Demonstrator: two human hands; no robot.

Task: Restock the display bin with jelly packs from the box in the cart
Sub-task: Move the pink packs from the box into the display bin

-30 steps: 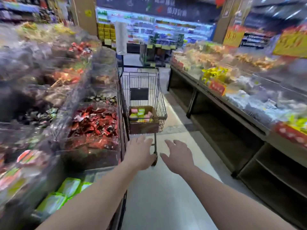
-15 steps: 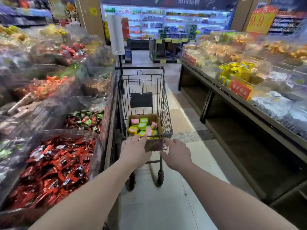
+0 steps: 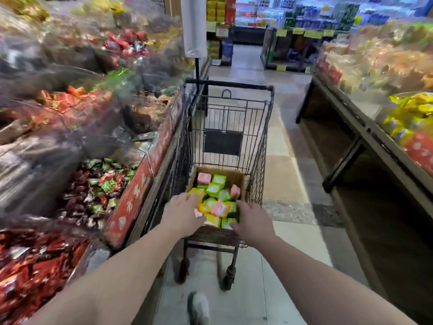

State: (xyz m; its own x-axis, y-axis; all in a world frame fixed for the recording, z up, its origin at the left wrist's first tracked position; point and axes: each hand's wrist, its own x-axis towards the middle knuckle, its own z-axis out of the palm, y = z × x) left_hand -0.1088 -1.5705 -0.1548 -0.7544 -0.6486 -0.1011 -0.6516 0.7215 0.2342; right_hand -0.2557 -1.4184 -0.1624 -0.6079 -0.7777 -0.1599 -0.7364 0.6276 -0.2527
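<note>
A black wire shopping cart (image 3: 228, 85) stands in the aisle straight ahead, tight against the left display. In its basket sits an open cardboard box (image 3: 235, 178) holding several green, yellow and pink jelly packs (image 3: 214, 189). My left hand (image 3: 181, 214) is over the box's near left corner, fingers spread, fingertips at a yellow pack. My right hand (image 3: 251, 222) is over the near right corner, fingers apart, holding nothing. Which display bin takes the jelly packs I cannot tell.
Clear bins of wrapped sweets (image 3: 98, 186) and red packs (image 3: 35, 273) line the left display. A long shelf (image 3: 365, 137) with yellow bags (image 3: 410, 111) runs along the right. A white bag roll (image 3: 194, 26) hangs above the cart. My shoe (image 3: 199, 306) is below.
I have walked up to the cart. Both hands have moved forward from short of the cart to above the near edge of the box.
</note>
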